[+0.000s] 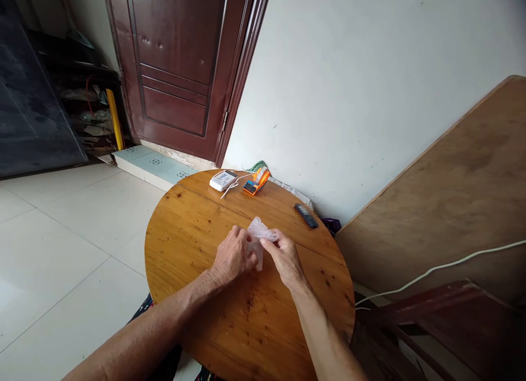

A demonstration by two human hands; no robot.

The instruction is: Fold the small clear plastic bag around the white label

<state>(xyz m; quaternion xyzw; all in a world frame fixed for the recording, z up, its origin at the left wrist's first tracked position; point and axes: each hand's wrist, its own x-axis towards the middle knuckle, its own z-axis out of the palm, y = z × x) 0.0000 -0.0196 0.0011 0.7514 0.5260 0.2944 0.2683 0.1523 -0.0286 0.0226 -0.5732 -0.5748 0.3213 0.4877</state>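
Both my hands meet over the middle of a round wooden table point(197, 227). Between them is a small crumpled piece of clear plastic point(259, 231), maybe a little bag. My left hand point(232, 256) has its fingers curled onto the plastic's left side. My right hand point(284, 255) pinches the plastic's upper right edge between thumb and fingers. Part of the plastic hangs down between the two hands and is partly hidden by them.
At the table's far edge lie a white device point(223, 180) with a thin white cord, an orange and black gadget point(256, 182) and a dark blurred bar point(306, 215). A wooden board point(452, 194) leans on the wall at right. A dark door point(181, 63) stands behind.
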